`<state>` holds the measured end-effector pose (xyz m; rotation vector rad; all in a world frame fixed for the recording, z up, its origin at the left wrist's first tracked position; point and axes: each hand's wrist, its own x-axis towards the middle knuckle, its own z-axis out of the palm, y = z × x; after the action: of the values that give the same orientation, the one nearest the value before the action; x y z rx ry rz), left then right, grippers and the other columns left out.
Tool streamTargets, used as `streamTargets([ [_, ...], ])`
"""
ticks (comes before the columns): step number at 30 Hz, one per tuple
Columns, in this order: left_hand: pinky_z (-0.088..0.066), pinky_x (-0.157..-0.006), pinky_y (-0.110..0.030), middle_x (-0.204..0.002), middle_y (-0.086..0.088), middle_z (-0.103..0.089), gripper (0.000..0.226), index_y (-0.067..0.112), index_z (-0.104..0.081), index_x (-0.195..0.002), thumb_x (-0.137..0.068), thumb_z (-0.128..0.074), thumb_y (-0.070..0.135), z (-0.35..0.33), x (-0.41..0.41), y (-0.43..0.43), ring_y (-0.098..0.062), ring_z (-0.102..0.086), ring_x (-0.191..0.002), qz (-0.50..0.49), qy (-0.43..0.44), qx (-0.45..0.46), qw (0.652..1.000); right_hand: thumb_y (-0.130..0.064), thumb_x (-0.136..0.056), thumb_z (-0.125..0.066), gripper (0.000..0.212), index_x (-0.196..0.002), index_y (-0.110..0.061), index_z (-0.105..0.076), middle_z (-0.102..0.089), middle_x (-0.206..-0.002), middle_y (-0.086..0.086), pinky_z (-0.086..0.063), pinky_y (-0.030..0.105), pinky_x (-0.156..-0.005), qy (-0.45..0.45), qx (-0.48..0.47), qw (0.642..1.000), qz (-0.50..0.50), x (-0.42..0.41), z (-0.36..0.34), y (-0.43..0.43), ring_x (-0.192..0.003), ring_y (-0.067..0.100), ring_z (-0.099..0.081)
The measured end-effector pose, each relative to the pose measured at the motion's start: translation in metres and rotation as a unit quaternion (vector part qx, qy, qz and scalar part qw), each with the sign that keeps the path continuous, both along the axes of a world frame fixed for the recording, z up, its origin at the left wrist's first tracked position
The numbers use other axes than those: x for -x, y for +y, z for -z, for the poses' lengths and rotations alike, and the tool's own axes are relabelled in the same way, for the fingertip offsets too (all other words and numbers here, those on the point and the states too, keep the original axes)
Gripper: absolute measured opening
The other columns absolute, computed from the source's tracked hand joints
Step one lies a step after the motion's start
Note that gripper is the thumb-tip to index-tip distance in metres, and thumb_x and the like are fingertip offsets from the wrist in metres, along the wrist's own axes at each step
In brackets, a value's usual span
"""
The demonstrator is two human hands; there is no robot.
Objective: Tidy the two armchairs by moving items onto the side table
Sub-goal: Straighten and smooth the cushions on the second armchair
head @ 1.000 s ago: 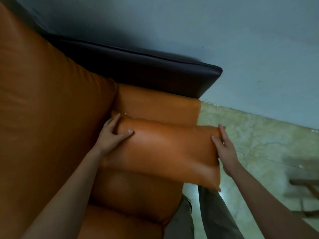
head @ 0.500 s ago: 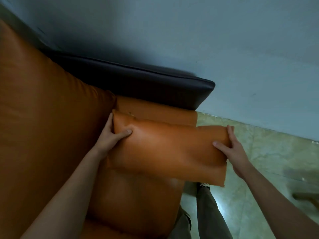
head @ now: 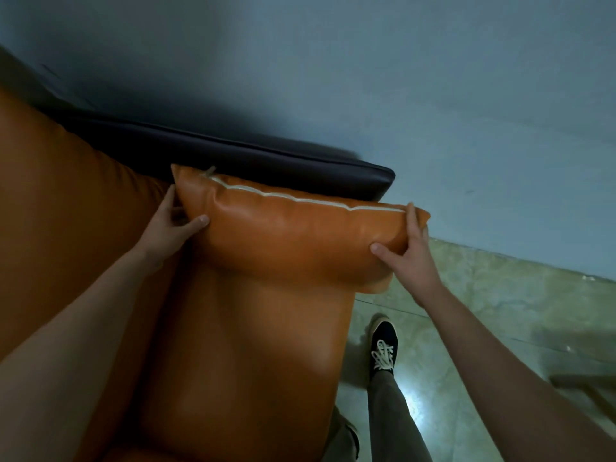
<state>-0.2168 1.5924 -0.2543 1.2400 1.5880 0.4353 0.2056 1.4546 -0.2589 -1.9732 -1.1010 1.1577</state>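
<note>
An orange leather cushion point(head: 293, 238) sits at the centre of the frame, held over the seat of an orange armchair point(head: 240, 355). The left hand point(head: 166, 231) pinches its left end, thumb in front, fingers behind. The right hand point(head: 411, 258) grips its right end likewise. A dark shoe point(head: 384, 348) stands on the tiled floor point(head: 500, 321), lower right.

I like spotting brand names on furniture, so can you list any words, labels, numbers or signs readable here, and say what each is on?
None: no readable text anywhere in this view.
The orange cushion, held by the left hand and the right hand, shows only a pale zipper strip, no label.
The armchair, the wall and the dark shoe bear no lettering.
</note>
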Motion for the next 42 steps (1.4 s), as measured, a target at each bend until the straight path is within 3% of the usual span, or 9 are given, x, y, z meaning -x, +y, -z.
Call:
streamTargets([
  [3,-0.047,-0.103,-0.057,-0.148,0.003,-0.043,0.086,0.066,-0.017,-0.145,-0.088,-0.075,0.038,0.005,-0.005,-0.008,-0.026,-0.046,-0.133,-0.023,-0.022,-0.01,0.999,-0.042,-0.079,-0.083,0.11,-0.156,-0.052,-0.004,-0.016,-0.163,-0.012,-0.039,0.037,-0.112,0.024,-0.015,1.0,-0.002,-0.01,0.001,0.001,-0.145,0.016,-0.031],
  [7,-0.047,-0.096,-0.062,-0.159,0.004,-0.032,0.102,0.068,-0.007,-0.146,-0.078,-0.081,0.049,0.007,-0.014,-0.02,-0.028,-0.04,-0.137,-0.088,-0.083,0.036,0.992,-0.043,-0.073,-0.086,0.117,-0.149,-0.066,0.0,-0.018,-0.14,-0.052,-0.044,0.025,-0.096,0.082,-0.011,0.996,0.036,-0.02,0.006,-0.017,-0.137,0.012,-0.042],
  [13,-0.049,-0.101,-0.049,-0.156,0.012,-0.038,0.104,0.066,-0.015,-0.147,-0.073,-0.086,0.049,0.034,-0.016,-0.026,-0.004,-0.049,-0.127,-0.096,-0.119,-0.018,0.988,-0.06,-0.053,-0.093,0.134,-0.145,-0.071,0.004,-0.034,-0.142,-0.04,-0.049,0.031,-0.1,0.133,-0.011,0.988,0.077,0.0,0.024,-0.01,-0.123,-0.009,-0.053],
  [20,-0.055,-0.087,-0.043,-0.143,0.02,-0.051,0.1,0.063,-0.025,-0.147,-0.068,-0.086,0.051,0.034,0.034,-0.005,-0.004,-0.057,-0.12,-0.115,-0.122,-0.006,0.986,-0.038,-0.075,-0.087,0.127,-0.152,-0.057,0.012,-0.02,-0.161,-0.02,-0.039,0.024,-0.106,0.08,-0.049,0.995,0.044,0.071,0.032,0.033,-0.126,-0.015,-0.045],
  [26,-0.047,-0.109,-0.047,-0.152,0.007,-0.046,0.099,0.047,-0.018,-0.156,-0.081,-0.083,0.035,0.032,0.021,-0.01,-0.01,-0.053,-0.132,-0.098,-0.089,-0.059,0.989,-0.047,-0.076,-0.084,0.125,-0.153,-0.053,0.014,-0.021,-0.129,-0.053,-0.04,0.015,-0.094,0.059,-0.035,0.998,0.016,0.058,0.027,0.024,-0.109,-0.032,-0.043],
  [29,-0.033,-0.12,-0.042,-0.161,0.002,-0.032,0.107,0.035,-0.007,-0.16,-0.083,-0.08,0.042,0.024,0.014,-0.009,-0.016,-0.04,-0.143,-0.04,-0.032,-0.068,0.996,-0.051,-0.074,-0.082,0.124,-0.155,-0.049,0.012,-0.022,-0.155,-0.029,-0.039,0.036,-0.114,0.009,-0.022,1.0,0.017,0.051,0.017,0.015,-0.13,-0.01,-0.039],
  [32,-0.017,-0.118,-0.037,-0.168,0.0,-0.006,0.114,0.041,-0.004,-0.16,-0.073,-0.071,0.072,0.012,-0.002,-0.019,-0.024,-0.011,-0.154,0.003,0.127,-0.143,0.982,-0.067,-0.075,-0.075,0.114,-0.157,-0.051,0.002,0.007,-0.167,-0.01,-0.022,0.049,-0.122,-0.118,-0.04,0.992,0.026,0.052,0.011,0.003,-0.153,0.014,-0.007],
  [37,-0.007,-0.109,-0.077,-0.169,0.003,0.002,0.11,0.052,-0.009,-0.156,-0.063,-0.051,0.093,0.004,-0.043,-0.025,-0.031,0.013,-0.155,0.235,0.297,-0.245,0.893,-0.087,-0.073,-0.049,0.103,-0.158,-0.046,-0.008,0.008,-0.17,-0.002,0.013,0.068,-0.115,-0.342,-0.083,0.913,-0.207,0.091,0.015,0.017,-0.155,0.029,0.017],
  [42,-0.001,-0.106,-0.081,-0.169,0.001,0.006,0.112,0.055,-0.004,-0.155,-0.061,-0.048,0.096,0.025,-0.055,-0.022,-0.034,0.02,-0.153,0.27,0.335,-0.221,0.875,-0.085,-0.07,-0.052,0.102,-0.157,-0.047,-0.014,-0.005,-0.17,0.0,0.006,0.076,-0.112,-0.391,-0.073,0.895,-0.204,0.105,0.042,0.026,-0.156,0.034,0.007],
])
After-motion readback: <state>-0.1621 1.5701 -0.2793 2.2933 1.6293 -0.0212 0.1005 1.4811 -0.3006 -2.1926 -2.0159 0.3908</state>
